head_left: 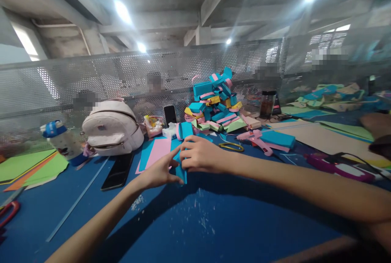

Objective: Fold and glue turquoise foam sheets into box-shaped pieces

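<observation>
Both hands meet over a folded piece of blue paper [182, 175] near the middle of the blue table. My left hand [160, 172] grips its left side, thumb below and fingers above. From the right, my right hand [198, 155] closes its bent fingers on the upper part, hiding much of it. Just beyond the hands stands a blue and pink folded paper piece [184, 131]. Flat pink and blue sheets [159, 153] lie behind my left hand. A tall heap of blue, pink, yellow and green folded paper pieces [214, 106] rises farther back.
A pink glue gun [256, 139] and yellow-handled scissors [231, 147] lie beyond my right forearm. At left are a white backpack [111, 128], a bottle [62, 141] and a black phone [117, 172]. A perforated metal screen [177, 63] borders the table's back; people sit behind it.
</observation>
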Available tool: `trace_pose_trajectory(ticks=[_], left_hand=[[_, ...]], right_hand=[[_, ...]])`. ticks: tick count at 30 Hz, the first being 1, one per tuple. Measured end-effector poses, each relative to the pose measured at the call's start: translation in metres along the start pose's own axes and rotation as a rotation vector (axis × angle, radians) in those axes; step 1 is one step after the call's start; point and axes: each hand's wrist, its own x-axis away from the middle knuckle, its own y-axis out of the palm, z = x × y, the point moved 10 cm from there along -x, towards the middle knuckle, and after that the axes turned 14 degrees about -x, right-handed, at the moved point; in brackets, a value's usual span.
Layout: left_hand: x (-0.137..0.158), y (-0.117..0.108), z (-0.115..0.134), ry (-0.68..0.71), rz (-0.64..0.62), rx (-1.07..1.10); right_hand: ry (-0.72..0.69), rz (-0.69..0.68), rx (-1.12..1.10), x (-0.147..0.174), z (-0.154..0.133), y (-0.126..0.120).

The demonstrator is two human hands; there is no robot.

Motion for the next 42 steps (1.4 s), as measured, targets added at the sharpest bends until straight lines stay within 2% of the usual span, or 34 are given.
trace_pose_trajectory(ticks=[6,11,14,18,23,26,30,36,42], left_hand=[[-0.002,0.002,-0.004,-0.021,-0.025,0.043],[0.000,-0.004,-0.004,-0.058,-0.001,0.062],[0.000,-0.016,0.001,-0.051,0.065,0.066],[0.002,-0.033,0.010,-0.001,0.243,0.012],[0.013,-0.026,0.001,-0.045,0.481,0.069],[0.020,-0.019,0.002,-0.035,0.575,0.081],[0.027,-0.017,0.008,-0.012,0.610,0.060],[0.029,-0.013,0.010,0.008,0.579,0.031],[0.029,-0.007,0.018,0.047,0.557,-0.085]], right_hand=[[-0.006,-0.072,-0.061,-0.010,-0.001,-0.006],[0.063,-0.132,-0.133,-0.016,0.002,-0.009],[0.178,-0.077,-0.150,-0.015,0.013,-0.018],[0.328,-0.004,-0.229,-0.003,0.027,-0.023],[0.467,0.130,-0.273,0.017,0.043,-0.024],[0.531,0.211,-0.319,0.028,0.046,-0.020],[0.615,0.322,-0.400,0.040,0.046,-0.011],[0.685,0.467,-0.580,0.056,0.044,0.008],[0.618,0.521,-0.667,0.062,0.036,0.010]])
